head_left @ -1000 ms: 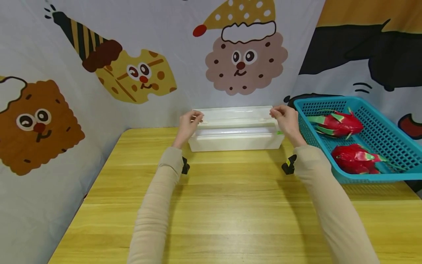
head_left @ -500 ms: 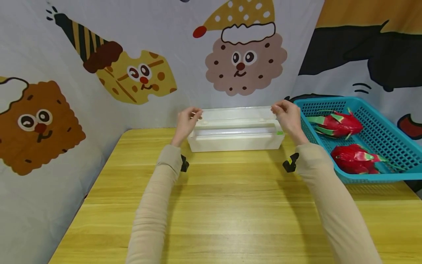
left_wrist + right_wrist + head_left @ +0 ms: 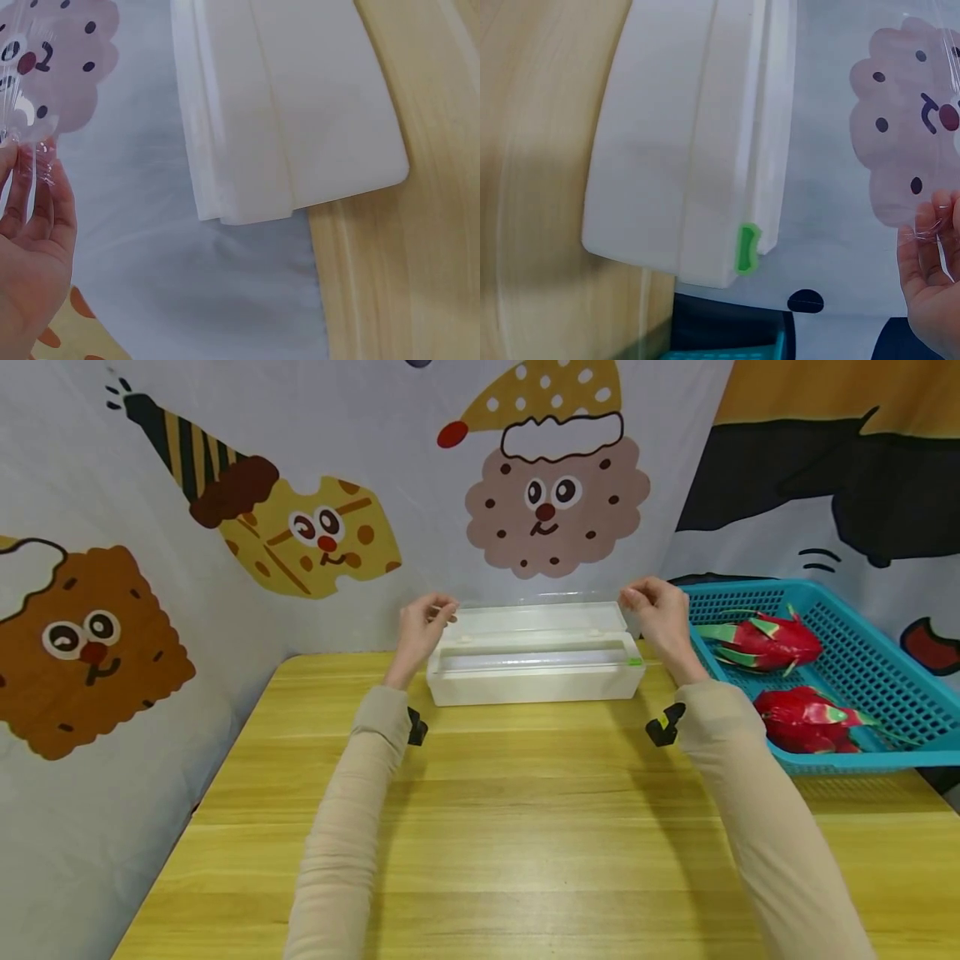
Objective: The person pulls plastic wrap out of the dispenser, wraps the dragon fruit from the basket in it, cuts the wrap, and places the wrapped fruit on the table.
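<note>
A white cling film dispenser (image 3: 536,686) stands on the table with its lid (image 3: 536,617) raised and a film roll (image 3: 532,658) inside. A green cutter slider (image 3: 747,249) is at its right end. My left hand (image 3: 422,631), above the box's left end, pinches one corner of a clear sheet of cling film (image 3: 15,101). The other corner is pinched by my right hand (image 3: 662,618), above the right end. Between the hands the film's upper edge shows as a faint line over the lid; its lower part is hard to make out.
A blue plastic basket (image 3: 847,763) at the right holds two red dragon fruits (image 3: 780,642), one behind the other. A cloth with cartoon figures (image 3: 435,560) hangs right behind the dispenser. The wooden table (image 3: 525,827) extends toward me.
Both hands have risen a little and moved slightly apart, drawing the film up. Its edge now shows above the lid. The dispenser has stayed in place.
</note>
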`<state>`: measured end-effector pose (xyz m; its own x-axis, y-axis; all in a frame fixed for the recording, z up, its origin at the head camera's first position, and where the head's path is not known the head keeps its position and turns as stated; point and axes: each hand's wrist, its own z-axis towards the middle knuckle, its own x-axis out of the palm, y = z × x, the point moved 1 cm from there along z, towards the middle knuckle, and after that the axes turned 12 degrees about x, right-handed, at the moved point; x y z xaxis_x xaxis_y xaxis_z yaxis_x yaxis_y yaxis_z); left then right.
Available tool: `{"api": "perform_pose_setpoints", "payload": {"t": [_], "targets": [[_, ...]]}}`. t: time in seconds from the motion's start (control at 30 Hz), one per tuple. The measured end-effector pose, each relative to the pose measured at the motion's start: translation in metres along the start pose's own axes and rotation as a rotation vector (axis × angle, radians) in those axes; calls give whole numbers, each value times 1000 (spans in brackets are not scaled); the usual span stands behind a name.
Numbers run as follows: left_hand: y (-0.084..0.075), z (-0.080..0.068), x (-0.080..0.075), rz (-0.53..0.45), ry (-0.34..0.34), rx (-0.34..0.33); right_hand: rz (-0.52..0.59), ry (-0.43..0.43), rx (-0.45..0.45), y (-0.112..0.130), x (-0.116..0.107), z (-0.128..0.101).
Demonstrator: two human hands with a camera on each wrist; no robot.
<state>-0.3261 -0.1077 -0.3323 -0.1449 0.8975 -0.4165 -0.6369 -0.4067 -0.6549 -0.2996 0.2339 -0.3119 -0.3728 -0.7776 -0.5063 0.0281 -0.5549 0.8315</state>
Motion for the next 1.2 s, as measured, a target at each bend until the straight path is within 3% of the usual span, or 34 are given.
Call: {"api": "perform_pose_setpoints", "payload": {"t": [0.3, 0.77, 1.2], "targets": [[-6, 2, -5, -14, -15, 6, 26, -33, -45, 11, -5, 2], [-16, 8, -13, -5, -43, 40, 40, -62, -42, 24, -13, 1], [-28, 14, -20, -30, -81, 109, 79, -85, -51, 36, -20, -1]]}}
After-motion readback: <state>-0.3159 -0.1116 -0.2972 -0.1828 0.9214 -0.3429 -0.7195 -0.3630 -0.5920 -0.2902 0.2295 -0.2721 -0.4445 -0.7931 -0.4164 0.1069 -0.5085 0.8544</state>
